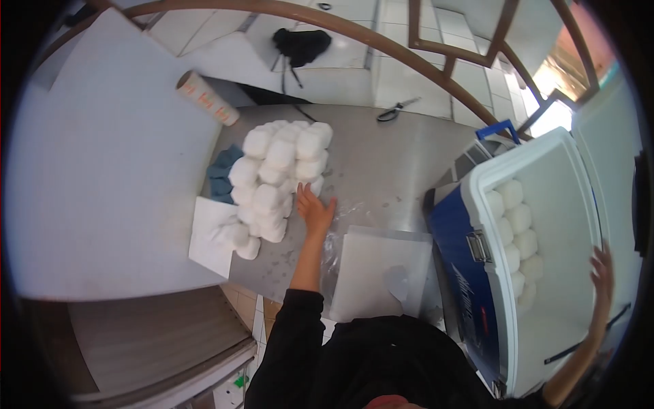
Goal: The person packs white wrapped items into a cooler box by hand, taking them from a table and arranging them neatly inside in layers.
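My left hand (315, 210) is at the right side of a stack of white rounded packs (278, 153) on the metal table, fingers spread, with nothing seen in its grasp. Whether its fingertips touch the packs I cannot tell. At the far right, my right hand (602, 269) is raised by the inner side of the open cooler's lid, its fingers apart and empty. The blue and white cooler (470, 273) holds more white rounded packs (521, 218) in rows along its near wall.
Clear plastic sheets (368, 266) lie on the metal table (381, 163) near my body. Scissors (397, 110) rest at its back edge. A cardboard tube (208, 99), a blue cloth (223, 176) and a white sheet (208, 238) are left of the stack. A brown rail (340, 19) curves behind.
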`<move>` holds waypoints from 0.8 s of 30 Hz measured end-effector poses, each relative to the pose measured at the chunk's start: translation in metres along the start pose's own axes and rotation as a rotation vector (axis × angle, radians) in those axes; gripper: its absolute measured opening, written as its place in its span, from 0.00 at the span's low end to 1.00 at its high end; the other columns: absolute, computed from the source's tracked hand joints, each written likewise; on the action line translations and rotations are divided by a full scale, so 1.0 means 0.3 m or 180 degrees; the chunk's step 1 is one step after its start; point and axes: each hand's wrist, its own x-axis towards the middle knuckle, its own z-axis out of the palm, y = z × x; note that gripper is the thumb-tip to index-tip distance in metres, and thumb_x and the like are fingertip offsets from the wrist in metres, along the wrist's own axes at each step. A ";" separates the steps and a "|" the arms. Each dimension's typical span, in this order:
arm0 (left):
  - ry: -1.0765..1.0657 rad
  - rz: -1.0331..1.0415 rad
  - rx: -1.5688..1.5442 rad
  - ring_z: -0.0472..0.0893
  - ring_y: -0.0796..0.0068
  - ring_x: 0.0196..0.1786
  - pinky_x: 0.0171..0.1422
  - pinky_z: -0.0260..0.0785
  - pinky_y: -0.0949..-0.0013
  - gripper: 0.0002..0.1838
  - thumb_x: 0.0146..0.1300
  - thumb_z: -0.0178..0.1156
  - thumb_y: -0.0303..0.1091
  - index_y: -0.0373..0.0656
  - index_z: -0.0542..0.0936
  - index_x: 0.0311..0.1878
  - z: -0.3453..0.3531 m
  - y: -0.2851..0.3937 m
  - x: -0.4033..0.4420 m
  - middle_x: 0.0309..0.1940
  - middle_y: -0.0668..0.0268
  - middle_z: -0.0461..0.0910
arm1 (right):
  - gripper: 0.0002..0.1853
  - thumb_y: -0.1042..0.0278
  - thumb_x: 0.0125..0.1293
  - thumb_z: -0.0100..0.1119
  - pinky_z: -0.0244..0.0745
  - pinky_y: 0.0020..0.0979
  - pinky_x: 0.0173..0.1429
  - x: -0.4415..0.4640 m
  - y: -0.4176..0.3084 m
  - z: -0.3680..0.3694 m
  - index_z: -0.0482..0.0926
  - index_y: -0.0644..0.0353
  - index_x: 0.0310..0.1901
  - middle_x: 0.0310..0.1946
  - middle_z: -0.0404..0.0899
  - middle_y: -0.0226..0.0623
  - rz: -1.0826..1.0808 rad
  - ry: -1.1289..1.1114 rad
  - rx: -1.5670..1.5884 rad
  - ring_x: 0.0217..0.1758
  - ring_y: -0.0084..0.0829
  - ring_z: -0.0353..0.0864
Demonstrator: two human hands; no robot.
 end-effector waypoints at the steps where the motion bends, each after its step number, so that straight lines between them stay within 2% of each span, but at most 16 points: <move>1: 0.0131 -0.0337 0.0053 0.53 0.43 0.71 0.73 0.45 0.50 0.52 0.49 0.69 0.47 0.31 0.50 0.70 -0.008 0.003 0.013 0.69 0.42 0.50 | 0.36 0.37 0.66 0.44 0.56 0.44 0.71 -0.005 0.080 -0.103 0.60 0.48 0.70 0.62 0.69 0.38 -0.0269 -0.0011 0.0072 0.65 0.35 0.67; 2: 0.0243 -0.0666 0.0093 0.55 0.43 0.69 0.72 0.47 0.50 0.52 0.49 0.70 0.46 0.31 0.50 0.69 -0.013 -0.003 0.028 0.69 0.42 0.51 | 0.40 0.32 0.62 0.46 0.58 0.45 0.71 -0.009 0.172 -0.209 0.58 0.46 0.71 0.64 0.67 0.39 -0.0539 -0.0029 0.0144 0.67 0.37 0.66; 3: 0.0610 -0.0322 0.0110 0.59 0.43 0.65 0.69 0.52 0.50 0.51 0.47 0.70 0.46 0.32 0.53 0.68 0.017 -0.049 0.041 0.65 0.43 0.56 | 0.40 0.32 0.62 0.45 0.60 0.43 0.70 -0.024 0.256 -0.261 0.57 0.47 0.71 0.64 0.66 0.40 -0.0272 0.0245 0.0003 0.66 0.37 0.67; 4: 0.0651 -0.0380 0.0133 0.59 0.43 0.65 0.69 0.52 0.50 0.51 0.47 0.70 0.46 0.32 0.53 0.68 0.009 -0.042 0.051 0.65 0.43 0.56 | 0.41 0.31 0.63 0.45 0.62 0.41 0.69 -0.040 0.340 -0.312 0.57 0.47 0.71 0.64 0.66 0.41 0.0007 0.0505 -0.0117 0.66 0.37 0.67; 7: 0.0641 -0.0848 0.0124 0.65 0.48 0.59 0.62 0.60 0.51 0.45 0.40 0.74 0.46 0.35 0.65 0.59 -0.006 0.013 0.087 0.55 0.48 0.64 | 0.37 0.33 0.65 0.43 0.63 0.38 0.69 -0.068 0.309 -0.243 0.61 0.48 0.69 0.61 0.68 0.42 -0.0488 0.0810 0.0565 0.64 0.35 0.69; 10: 0.0362 -0.1434 0.0056 0.66 0.48 0.59 0.63 0.60 0.52 0.42 0.38 0.75 0.41 0.36 0.66 0.56 -0.010 0.064 0.083 0.56 0.50 0.64 | 0.31 0.41 0.70 0.42 0.63 0.38 0.69 -0.097 0.152 -0.089 0.64 0.51 0.67 0.59 0.70 0.40 -0.0472 0.1215 0.0239 0.63 0.33 0.69; 13: 0.0237 -0.1100 -0.0479 0.68 0.49 0.57 0.62 0.63 0.54 0.41 0.38 0.74 0.38 0.35 0.67 0.56 -0.026 0.069 -0.028 0.54 0.49 0.67 | 0.21 0.57 0.74 0.43 0.67 0.39 0.66 -0.120 0.078 -0.042 0.70 0.60 0.61 0.50 0.74 0.39 -0.0886 0.0873 0.0959 0.55 0.34 0.74; 15: -0.0021 -0.1248 -0.1331 0.72 0.53 0.54 0.60 0.65 0.57 0.38 0.40 0.74 0.36 0.35 0.67 0.55 -0.099 0.124 -0.125 0.52 0.50 0.69 | 0.19 0.59 0.73 0.44 0.68 0.38 0.65 -0.150 0.072 -0.037 0.72 0.60 0.59 0.49 0.75 0.39 -0.1165 0.0857 0.0828 0.53 0.33 0.75; 17: 0.0300 -0.1320 -0.2037 0.75 0.58 0.52 0.58 0.66 0.60 0.38 0.42 0.74 0.34 0.36 0.66 0.56 -0.097 0.159 -0.227 0.51 0.53 0.71 | 0.18 0.61 0.71 0.49 0.69 0.40 0.61 -0.200 0.046 -0.062 0.72 0.61 0.57 0.47 0.75 0.41 -0.1798 0.0781 0.0749 0.51 0.35 0.75; 18: 0.0244 -0.1132 -0.2329 0.74 0.64 0.52 0.60 0.65 0.63 0.38 0.44 0.73 0.33 0.38 0.64 0.58 -0.134 0.219 -0.266 0.50 0.57 0.71 | 0.19 0.60 0.71 0.49 0.68 0.41 0.59 -0.231 0.035 -0.082 0.70 0.60 0.59 0.47 0.74 0.41 -0.2039 0.0881 0.1044 0.49 0.35 0.74; 19: -0.0168 -0.0592 -0.2763 0.71 0.66 0.55 0.61 0.65 0.62 0.40 0.45 0.73 0.32 0.39 0.61 0.59 -0.157 0.231 -0.281 0.52 0.59 0.67 | 0.21 0.59 0.71 0.48 0.67 0.42 0.58 -0.271 0.020 -0.105 0.69 0.60 0.60 0.46 0.73 0.42 -0.2259 0.1012 0.1284 0.48 0.35 0.73; 20: -0.0126 0.0177 -0.3272 0.68 0.68 0.58 0.62 0.64 0.63 0.45 0.43 0.74 0.32 0.40 0.57 0.63 -0.210 0.321 -0.289 0.55 0.60 0.63 | 0.24 0.57 0.71 0.47 0.65 0.43 0.56 -0.299 -0.032 -0.110 0.65 0.59 0.64 0.43 0.70 0.39 -0.2623 0.1087 0.1594 0.46 0.34 0.70; 21: -0.0188 0.0682 -0.2981 0.65 0.67 0.60 0.64 0.63 0.63 0.50 0.42 0.73 0.34 0.41 0.52 0.67 -0.308 0.426 -0.281 0.56 0.60 0.60 | 0.24 0.58 0.71 0.45 0.63 0.43 0.55 -0.339 -0.080 -0.104 0.64 0.57 0.65 0.41 0.66 0.35 -0.2694 0.1333 0.2079 0.44 0.31 0.67; 22: -0.0004 0.1444 -0.2069 0.67 0.64 0.59 0.65 0.62 0.62 0.53 0.40 0.72 0.36 0.42 0.50 0.68 -0.421 0.534 -0.256 0.57 0.58 0.60 | 0.24 0.61 0.71 0.44 0.60 0.40 0.54 -0.363 -0.103 -0.126 0.64 0.55 0.66 0.40 0.65 0.33 -0.2882 0.1069 0.2523 0.42 0.29 0.65; 23: -0.0317 0.1341 -0.3157 0.68 0.62 0.59 0.65 0.62 0.61 0.51 0.40 0.72 0.37 0.43 0.53 0.68 -0.519 0.725 -0.285 0.57 0.58 0.62 | 0.23 0.62 0.71 0.43 0.57 0.38 0.53 -0.382 -0.117 -0.143 0.64 0.53 0.67 0.41 0.65 0.30 -0.3039 0.1063 0.2749 0.41 0.27 0.64; 24: -0.0670 0.1779 -0.3466 0.70 0.61 0.57 0.64 0.63 0.60 0.49 0.40 0.71 0.37 0.43 0.56 0.66 -0.601 0.877 -0.292 0.56 0.57 0.63 | 0.22 0.62 0.71 0.44 0.57 0.37 0.52 -0.397 -0.112 -0.166 0.65 0.53 0.65 0.41 0.66 0.29 -0.3188 0.0996 0.2758 0.41 0.26 0.64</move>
